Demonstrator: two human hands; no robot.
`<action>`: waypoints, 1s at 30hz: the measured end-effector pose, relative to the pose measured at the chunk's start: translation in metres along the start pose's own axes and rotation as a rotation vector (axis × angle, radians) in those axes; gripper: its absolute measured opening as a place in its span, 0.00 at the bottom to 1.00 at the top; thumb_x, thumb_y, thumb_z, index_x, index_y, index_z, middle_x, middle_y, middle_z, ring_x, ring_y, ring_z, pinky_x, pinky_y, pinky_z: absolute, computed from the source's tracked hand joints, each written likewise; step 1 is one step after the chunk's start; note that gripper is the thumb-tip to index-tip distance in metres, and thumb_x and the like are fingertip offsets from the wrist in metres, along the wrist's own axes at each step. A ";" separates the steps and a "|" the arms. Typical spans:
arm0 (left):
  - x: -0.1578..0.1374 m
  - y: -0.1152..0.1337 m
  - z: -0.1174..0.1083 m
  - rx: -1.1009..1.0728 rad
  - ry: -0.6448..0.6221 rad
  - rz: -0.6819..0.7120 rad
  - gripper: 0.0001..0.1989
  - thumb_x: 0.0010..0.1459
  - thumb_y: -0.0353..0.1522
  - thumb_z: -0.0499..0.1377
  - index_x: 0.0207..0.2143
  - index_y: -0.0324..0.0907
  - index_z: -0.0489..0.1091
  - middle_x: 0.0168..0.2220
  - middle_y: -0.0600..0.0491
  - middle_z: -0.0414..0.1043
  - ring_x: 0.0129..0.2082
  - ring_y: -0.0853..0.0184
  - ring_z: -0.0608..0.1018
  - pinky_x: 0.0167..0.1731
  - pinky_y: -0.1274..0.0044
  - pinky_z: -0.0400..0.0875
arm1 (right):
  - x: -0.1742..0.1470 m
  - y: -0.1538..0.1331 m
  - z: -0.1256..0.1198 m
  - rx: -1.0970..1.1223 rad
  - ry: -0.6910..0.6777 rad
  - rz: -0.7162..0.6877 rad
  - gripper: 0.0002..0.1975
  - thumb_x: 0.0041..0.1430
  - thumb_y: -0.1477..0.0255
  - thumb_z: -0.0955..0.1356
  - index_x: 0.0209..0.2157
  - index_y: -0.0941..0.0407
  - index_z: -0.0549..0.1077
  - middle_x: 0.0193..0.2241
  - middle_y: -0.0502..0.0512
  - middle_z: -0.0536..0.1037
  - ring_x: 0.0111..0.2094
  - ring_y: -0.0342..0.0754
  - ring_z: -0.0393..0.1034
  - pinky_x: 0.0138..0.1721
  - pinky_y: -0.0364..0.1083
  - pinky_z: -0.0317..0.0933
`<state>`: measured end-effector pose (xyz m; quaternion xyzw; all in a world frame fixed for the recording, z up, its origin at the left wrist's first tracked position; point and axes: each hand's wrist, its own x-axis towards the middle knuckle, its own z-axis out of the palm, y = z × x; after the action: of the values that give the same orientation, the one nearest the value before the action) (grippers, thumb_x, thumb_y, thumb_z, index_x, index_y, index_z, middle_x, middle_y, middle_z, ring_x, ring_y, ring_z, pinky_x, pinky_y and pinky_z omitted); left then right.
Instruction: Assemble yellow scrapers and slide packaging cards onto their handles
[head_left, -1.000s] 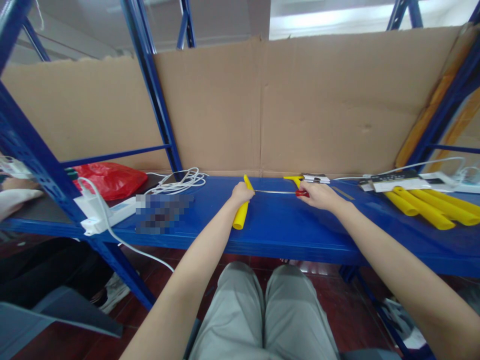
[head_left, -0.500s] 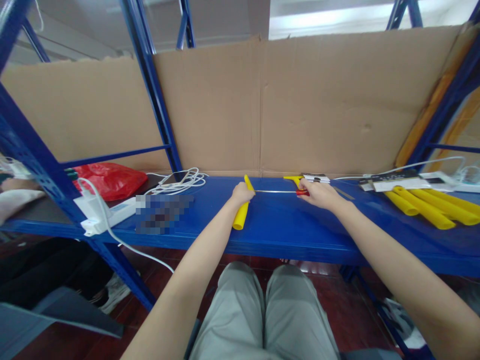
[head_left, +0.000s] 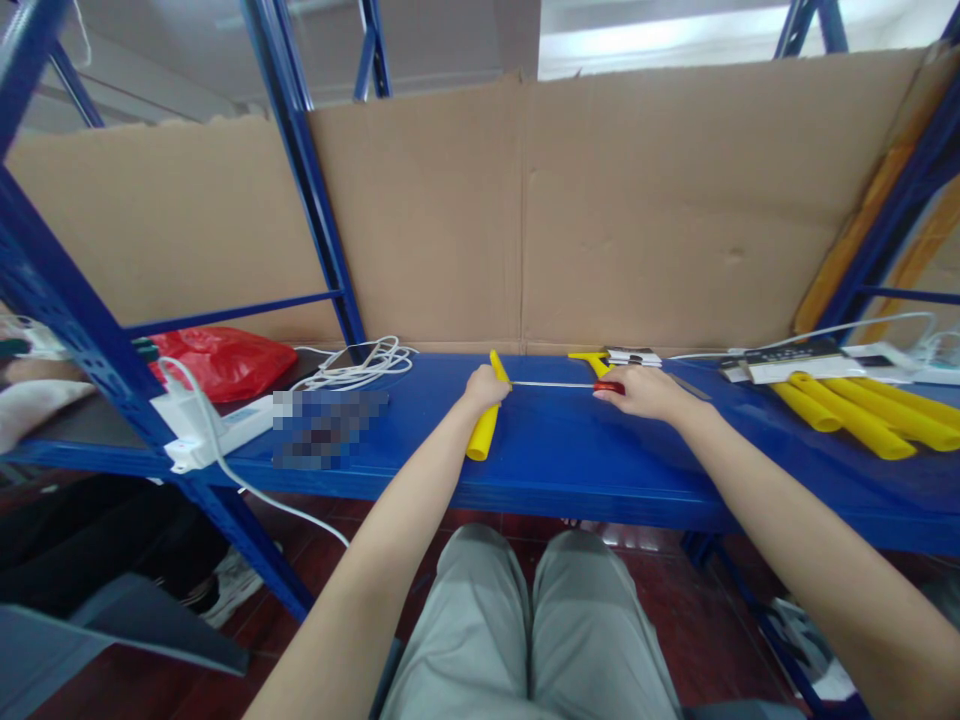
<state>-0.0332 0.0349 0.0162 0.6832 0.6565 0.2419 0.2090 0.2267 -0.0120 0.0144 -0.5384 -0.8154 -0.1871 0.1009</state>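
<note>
My left hand (head_left: 484,388) is closed around a yellow tube-shaped handle (head_left: 482,437), whose open round end points toward me. From my right hand (head_left: 643,390), wrapped round its red grip, a screwdriver (head_left: 555,385) reaches left across the blue shelf. The thin metal shaft meets the side of the yellow handle by my left fingers; its very tip is hidden or too small to see. Just behind my right hand lies another yellow piece (head_left: 591,360) with a flared end, close to a small black-and-white item (head_left: 634,357).
Several yellow tubes (head_left: 870,415) lie at the right beside flat black-and-white packages (head_left: 795,362). To the left are a white power strip (head_left: 240,422), coiled white cable (head_left: 367,362) and a red plastic bag (head_left: 225,360). Cardboard (head_left: 637,200) walls the back. Another person's arm (head_left: 34,400) shows at far left.
My right hand has turned slightly on the screwdriver's grip, the fingers now wrapped further over it. My left hand and the yellow handle stay in place.
</note>
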 end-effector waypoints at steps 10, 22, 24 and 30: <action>0.003 -0.002 0.001 -0.001 0.002 0.004 0.12 0.56 0.27 0.60 0.41 0.26 0.73 0.39 0.36 0.78 0.36 0.60 0.81 0.28 0.79 0.71 | 0.000 -0.001 0.002 -0.042 0.022 0.016 0.11 0.61 0.65 0.63 0.36 0.55 0.73 0.33 0.58 0.79 0.34 0.51 0.73 0.30 0.45 0.57; 0.003 -0.001 0.001 0.020 0.022 -0.008 0.09 0.56 0.26 0.59 0.39 0.28 0.73 0.38 0.36 0.78 0.36 0.60 0.81 0.29 0.79 0.71 | -0.001 -0.004 0.002 -0.073 0.014 0.052 0.10 0.60 0.66 0.64 0.40 0.55 0.70 0.31 0.57 0.79 0.31 0.51 0.73 0.28 0.44 0.55; 0.002 0.000 0.001 0.020 0.019 -0.010 0.09 0.56 0.26 0.59 0.38 0.28 0.73 0.38 0.36 0.78 0.37 0.59 0.81 0.30 0.78 0.72 | -0.001 -0.005 0.001 -0.085 0.014 0.045 0.09 0.61 0.66 0.63 0.39 0.55 0.70 0.33 0.58 0.79 0.32 0.51 0.73 0.28 0.44 0.55; 0.000 0.001 0.000 0.013 0.023 -0.022 0.09 0.56 0.25 0.59 0.40 0.29 0.73 0.39 0.36 0.78 0.38 0.58 0.81 0.32 0.77 0.73 | -0.001 -0.009 -0.001 -0.036 -0.055 0.064 0.13 0.64 0.65 0.60 0.40 0.55 0.73 0.39 0.61 0.80 0.38 0.53 0.74 0.33 0.46 0.59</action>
<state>-0.0330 0.0347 0.0169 0.6745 0.6680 0.2431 0.1994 0.2189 -0.0162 0.0128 -0.5707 -0.7969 -0.1835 0.0747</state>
